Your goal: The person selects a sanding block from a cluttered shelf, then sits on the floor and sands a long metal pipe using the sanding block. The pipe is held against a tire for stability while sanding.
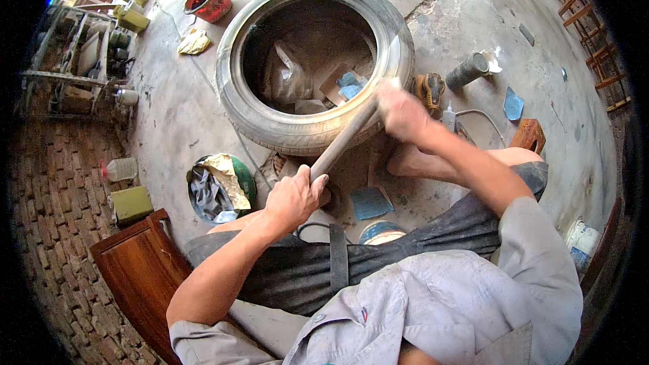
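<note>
A long, smooth wooden rod (346,138) slants up from my left hand toward the near rim of a dusty tyre (236,47) lying flat on the floor. My left hand (294,199) is closed around the rod's lower end. At the upper end, by the tyre's near right edge, my right hand (405,115) is curled and smeared by motion. What it grips, if anything, I cannot make out. Inside the tyre are a blue sandpaper piece (350,85), a clear plastic bag (287,74) and some scraps. Another blue sandpaper sheet (370,203) lies between my legs.
Right of the tyre are a yellow-black power tool (430,89), a small white bottle (449,117), a dark cylinder (468,71) and a wooden block (529,136). A red bucket (209,3) stands far left. Nearer are a green tub (245,182) of cloths and a wooden panel (138,263).
</note>
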`<state>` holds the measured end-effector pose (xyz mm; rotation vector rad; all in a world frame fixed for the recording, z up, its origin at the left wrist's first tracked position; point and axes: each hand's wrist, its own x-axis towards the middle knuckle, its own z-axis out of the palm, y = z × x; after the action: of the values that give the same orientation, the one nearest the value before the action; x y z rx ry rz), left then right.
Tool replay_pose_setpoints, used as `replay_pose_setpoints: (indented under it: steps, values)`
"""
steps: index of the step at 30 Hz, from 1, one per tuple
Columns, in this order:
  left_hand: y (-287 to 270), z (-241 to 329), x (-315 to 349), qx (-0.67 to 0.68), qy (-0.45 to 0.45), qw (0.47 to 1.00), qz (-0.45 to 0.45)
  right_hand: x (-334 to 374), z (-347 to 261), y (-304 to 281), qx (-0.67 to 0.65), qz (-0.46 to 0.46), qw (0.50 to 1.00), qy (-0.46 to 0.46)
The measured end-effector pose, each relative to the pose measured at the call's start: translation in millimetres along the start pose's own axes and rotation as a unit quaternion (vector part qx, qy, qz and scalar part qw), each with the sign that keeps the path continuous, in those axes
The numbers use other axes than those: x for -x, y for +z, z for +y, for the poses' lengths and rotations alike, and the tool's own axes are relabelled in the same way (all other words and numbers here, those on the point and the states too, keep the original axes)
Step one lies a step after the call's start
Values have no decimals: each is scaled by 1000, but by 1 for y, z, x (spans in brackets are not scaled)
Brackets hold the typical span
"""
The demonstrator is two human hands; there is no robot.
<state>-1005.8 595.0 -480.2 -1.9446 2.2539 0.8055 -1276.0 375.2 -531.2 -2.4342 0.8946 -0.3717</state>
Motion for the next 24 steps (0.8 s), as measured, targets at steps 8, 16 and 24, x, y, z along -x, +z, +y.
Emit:
replay_pose_setpoints:
  steps: [8,16,24]
  values:
    - [-21,17,10,-7,8,1000,-22,27,-91,11,-16,71,981,-178]
    - [-19,11,3,-53,37,996,-58,-11,7,3,25,102,994,-37]
    - [-33,27,1,-31,22,997,-60,13,-18,15,-12,46,991,-125]
